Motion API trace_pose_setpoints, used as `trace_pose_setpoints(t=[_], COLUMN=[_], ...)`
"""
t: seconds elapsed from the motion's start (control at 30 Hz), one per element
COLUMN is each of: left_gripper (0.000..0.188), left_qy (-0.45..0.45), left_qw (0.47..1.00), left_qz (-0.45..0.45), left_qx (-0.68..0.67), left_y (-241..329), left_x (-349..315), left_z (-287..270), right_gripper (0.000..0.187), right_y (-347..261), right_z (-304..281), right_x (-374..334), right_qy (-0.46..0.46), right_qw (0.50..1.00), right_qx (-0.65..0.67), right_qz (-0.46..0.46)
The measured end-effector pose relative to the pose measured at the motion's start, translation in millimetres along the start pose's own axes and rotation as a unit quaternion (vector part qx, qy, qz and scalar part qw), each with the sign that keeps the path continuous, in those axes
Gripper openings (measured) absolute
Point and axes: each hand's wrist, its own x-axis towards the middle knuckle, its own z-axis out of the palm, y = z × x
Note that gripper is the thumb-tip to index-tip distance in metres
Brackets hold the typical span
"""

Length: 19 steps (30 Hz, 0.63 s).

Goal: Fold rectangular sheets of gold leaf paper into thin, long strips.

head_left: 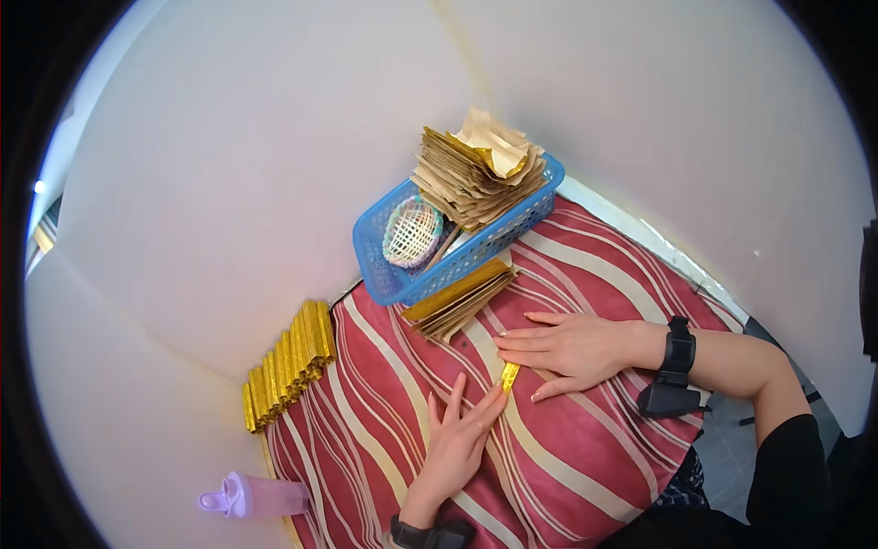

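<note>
A narrow folded strip of gold paper (509,377) lies on the red and cream striped cloth (585,430). At its lower end, the fingertips of my left hand (455,448) touch it, fingers stretched out and spread. My right hand (572,352) lies flat at the upper end, its fingers over the strip's tip and the thumb apart. Just beyond the hands rests a small stack of brown and gold paper sheets (462,300). Neither hand grasps anything.
A blue plastic basket (366,240) stands behind the stack. In it are a larger pile of gold-backed paper (476,178) and a small woven basket (412,231). Folded gold paper pieces (291,366) are lined up at the left, by the wall. A purple bottle (261,496) is at lower left.
</note>
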Motion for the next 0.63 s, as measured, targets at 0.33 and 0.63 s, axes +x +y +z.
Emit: trace_pose_setpoints(t=[0.33,0.63], left_gripper=[0.051,0.050], left_qy=[-0.007,0.004], left_qw=[0.998,0.996], left_qz=[-0.017,-0.001], left_qx=[0.068,0.089], left_y=[6.8,2.6], left_x=[-25.8,-25.6], left_z=[1.7,6.2], right_gripper=[0.089,0.093], right_y=[-14.1,-31.2], right_z=[-1.0,10.7], right_x=[2.5,13.9], right_qy=[0.009,-0.014], right_qw=[0.999,0.998], right_qx=[-0.053,0.016], right_qz=[0.000,-0.052])
